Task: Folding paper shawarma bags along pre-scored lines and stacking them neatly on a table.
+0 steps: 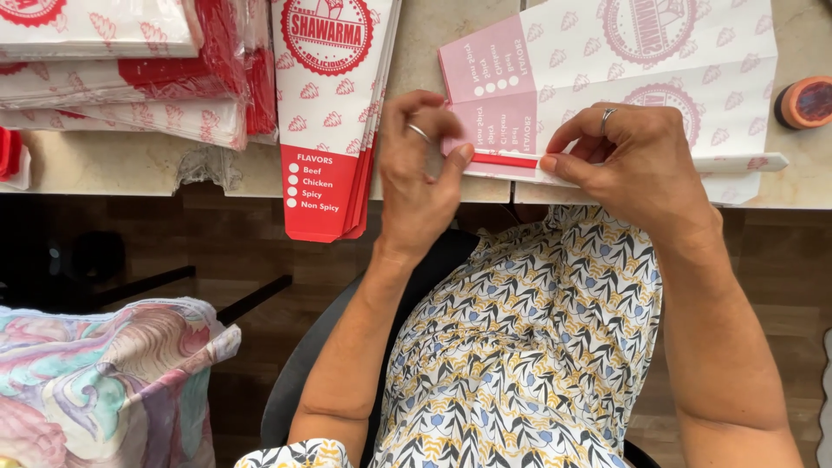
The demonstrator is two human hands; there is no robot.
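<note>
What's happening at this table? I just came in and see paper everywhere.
A person seated at a pale table presses both hands on a flat printed paper sheet. The left hand and right hand pinch a folded flap along its near edge. A stack of finished red-and-white paper sleeves lies beside the left hand.

A paper sheet [607,78] lies on the table [451,26], right in front of the person. Both hands rest on its near edge, the left hand [420,173] on the left part and the right hand [637,160] just to the right of it. A stack of sleeves [329,113] lies left of the sheet and hangs over the table edge. More stacks [121,69] lie further left. A small jar [804,102] sits right of the sheet. A cloth [104,381] lies below the table, on the left
</note>
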